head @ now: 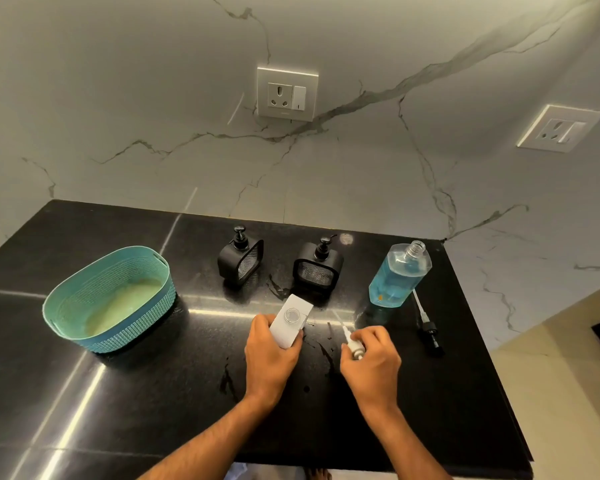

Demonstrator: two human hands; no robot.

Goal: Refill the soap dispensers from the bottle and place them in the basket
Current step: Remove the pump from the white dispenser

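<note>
From the head view, the left hand (271, 351) is wrapped around a white rectangular plastic soap dispenser (290, 322) whose round mouth is uncovered and faces up, while the right hand (369, 355), at 3 o'clock of it and just apart, pinches a white pump head with its thin dip tube (350, 341). At 12 o'clock stand two black square dispensers with pumps on, one (240, 258) left, one (317, 268) right. The clear uncapped bottle of blue liquid soap (397, 275) stands at 2 o'clock, its black pump (428, 327) lying beside it. The teal woven plastic basket (110, 299) sits at 9 o'clock, well apart. The glossy black stone counter (118, 393) carries wet smears and meets a white veined marble wall (153, 116); its right edge drops away just beyond the bottle.
</note>
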